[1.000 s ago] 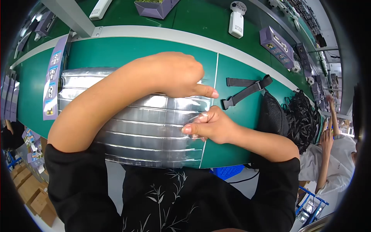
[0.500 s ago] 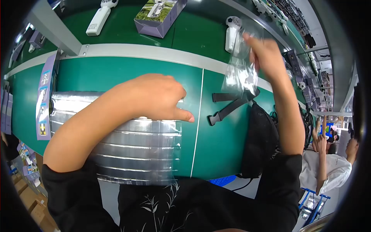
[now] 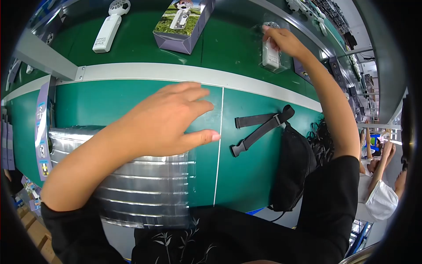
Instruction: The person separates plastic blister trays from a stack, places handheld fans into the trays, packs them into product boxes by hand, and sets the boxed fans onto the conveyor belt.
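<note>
My left hand hovers above a stack of clear plastic sleeves with silvery ribs, its fingers apart and holding nothing. Up on the raised shelf, my right hand has its fingers curled in on a clear plastic bag. A white handheld device shows beneath those fingers, with the bag's film around it. Whether the device is inside the bag or under it, I cannot tell; its upper end is partly covered by the hand.
Another white device and a purple picture box stand on the shelf. A black pouch with a buckled strap lies at right on the green table. A purple carton stands at left. Other people work at far right.
My right hand has carried the clear bag up and away to the white device on the shelf. My left hand's fingers have spread. The view has tilted upward slightly.
</note>
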A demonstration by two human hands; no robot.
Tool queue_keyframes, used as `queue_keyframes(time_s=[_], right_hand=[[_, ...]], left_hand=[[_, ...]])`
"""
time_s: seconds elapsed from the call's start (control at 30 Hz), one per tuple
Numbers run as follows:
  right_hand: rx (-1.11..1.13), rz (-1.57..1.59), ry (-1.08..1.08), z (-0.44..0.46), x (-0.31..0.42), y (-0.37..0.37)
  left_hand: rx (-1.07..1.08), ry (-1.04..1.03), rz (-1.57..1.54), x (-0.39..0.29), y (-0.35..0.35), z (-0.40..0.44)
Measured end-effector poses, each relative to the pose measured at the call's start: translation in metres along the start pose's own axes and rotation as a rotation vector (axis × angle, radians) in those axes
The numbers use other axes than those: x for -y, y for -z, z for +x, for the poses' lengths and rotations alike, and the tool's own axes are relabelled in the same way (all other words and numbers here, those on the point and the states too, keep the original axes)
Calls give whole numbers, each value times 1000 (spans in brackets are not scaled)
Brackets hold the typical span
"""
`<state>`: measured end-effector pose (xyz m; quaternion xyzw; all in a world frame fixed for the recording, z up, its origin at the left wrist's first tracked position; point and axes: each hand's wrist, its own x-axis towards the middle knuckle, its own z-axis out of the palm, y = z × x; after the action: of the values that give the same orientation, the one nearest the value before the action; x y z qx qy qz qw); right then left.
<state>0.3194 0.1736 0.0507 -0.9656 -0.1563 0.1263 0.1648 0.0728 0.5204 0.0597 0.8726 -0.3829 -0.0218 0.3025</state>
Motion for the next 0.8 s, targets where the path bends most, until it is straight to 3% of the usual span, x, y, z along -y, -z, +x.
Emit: queue_keyframes(time_s=[0.07, 0.1, 0.2, 0.23, 0.3, 0.33, 0.37, 0.43, 0.47, 0.57, 0.6, 0.7, 0.73, 0.8], right_hand=[[19, 126, 367, -7, -19, 0], [33, 134, 350, -11, -29, -5], [-141, -901, 832, -21, -32, 6], [-132, -907, 835, -21, -32, 8], [-67, -989, 882, -18, -33, 13], [-32, -1031, 909, -16, -33, 16], [-27, -1035, 915, -16, -32, 20], [268, -965, 596, -19, -32, 29], [404, -918, 436, -20, -30, 34], [406, -904, 338, -50, -23, 38], [402, -906, 337, -56, -23, 38], [373, -417, 60, -76, -35, 29], [360, -414, 58, -80, -27, 24], [38, -299, 128, -82, -10, 4]], left_hand=[[-88, -43, 100, 10, 5, 11], [-175, -84, 195, 16, 5, 18], [-317, 99, 322, 45, 3, 60], [-323, 103, 314, 62, 0, 74], [-812, -327, 506, 83, -6, 94], [-819, -319, 504, 83, -7, 93], [-733, -177, 502, 84, -7, 93], [-553, 91, 497, 86, -2, 93], [-556, 93, 505, 87, 5, 92], [-596, 214, 135, 95, 24, 88], [-599, 211, 137, 108, 30, 87], [-680, 440, -1071, 163, 47, 81], [-677, 430, -1063, 160, 48, 83], [-707, 482, -1200, 151, 48, 88]])
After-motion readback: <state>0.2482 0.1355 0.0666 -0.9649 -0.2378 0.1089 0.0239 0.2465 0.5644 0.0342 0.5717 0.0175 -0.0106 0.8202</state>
